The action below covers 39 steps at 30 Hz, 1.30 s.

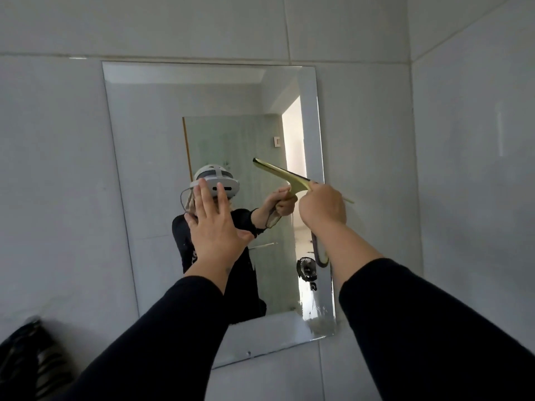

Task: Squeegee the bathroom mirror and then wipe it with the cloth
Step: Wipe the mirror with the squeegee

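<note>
The step in hand is judged to be the squeegee pass, with the cloth wipe yet to come. A pale yellow-green plastic squeegee [285, 176] is gripped by its short handle in the right hand [322, 208], fingers closed round it. Its long blade is tilted, the far end higher and to the left, and lies against the right-hand part of the frameless rectangular wall mirror [150, 157], near its right edge. The tool sits above and just left of the fist, and part of the blade is hidden behind the knuckles.

The left hand [215, 224] is held open, fingers spread wide and empty, at the middle of the glass; whether the palm touches the surface cannot be told.

For a clean pass, the whole blade edge would best be kept flat on the glass with even pressure and drawn downward in one unbroken stroke. Streaks and droplets are seen at the lower right corner [317, 308], so that area appears to need attention. No cloth can be made out with certainty.
</note>
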### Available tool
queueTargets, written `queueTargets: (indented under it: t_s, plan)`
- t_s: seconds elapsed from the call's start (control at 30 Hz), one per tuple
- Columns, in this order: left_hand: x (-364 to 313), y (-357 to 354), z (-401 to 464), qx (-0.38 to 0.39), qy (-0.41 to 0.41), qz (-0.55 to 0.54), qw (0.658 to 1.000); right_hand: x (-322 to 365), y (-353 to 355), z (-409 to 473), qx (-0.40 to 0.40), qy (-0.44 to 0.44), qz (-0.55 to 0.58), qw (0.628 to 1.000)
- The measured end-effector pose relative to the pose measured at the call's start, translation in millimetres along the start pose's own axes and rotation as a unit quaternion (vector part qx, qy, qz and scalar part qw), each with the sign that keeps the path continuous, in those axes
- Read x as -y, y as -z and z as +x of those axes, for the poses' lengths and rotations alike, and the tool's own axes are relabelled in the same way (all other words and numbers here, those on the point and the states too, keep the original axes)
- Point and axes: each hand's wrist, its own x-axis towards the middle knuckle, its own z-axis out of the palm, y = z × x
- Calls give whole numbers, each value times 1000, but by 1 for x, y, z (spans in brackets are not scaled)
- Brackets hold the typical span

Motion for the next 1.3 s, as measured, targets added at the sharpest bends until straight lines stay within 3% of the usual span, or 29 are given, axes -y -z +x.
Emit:
queueTargets:
  t_s: [0.23, 0.4, 0.7, 0.97, 1.07, 1.17, 1.3]
  plan:
    - [50, 12, -26, -7, 18, 56, 998, -11, 20, 12, -39, -207, 196, 958]
    - [100, 17, -37, 12, -3, 92, 996, 5, -3, 5, -51, -271, 258, 926]
    - [105, 9, -36, 17, -14, 66, 998, 40, -46, -20, -84, -234, 288, 925]
    - [114, 12, -36, 10, -39, 76, 996, 85, -65, -69, -8, -212, 340, 916]
    - [117, 15, -37, 18, -48, 71, 996, 87, -105, -65, 63, -175, 355, 916]
    - [125, 19, -44, 12, -38, 63, 997, 102, -97, -93, 13, -159, 343, 926]
    - [145, 23, -57, 18, 8, 51, 999, 100, -97, -107, -15, -109, 227, 968]
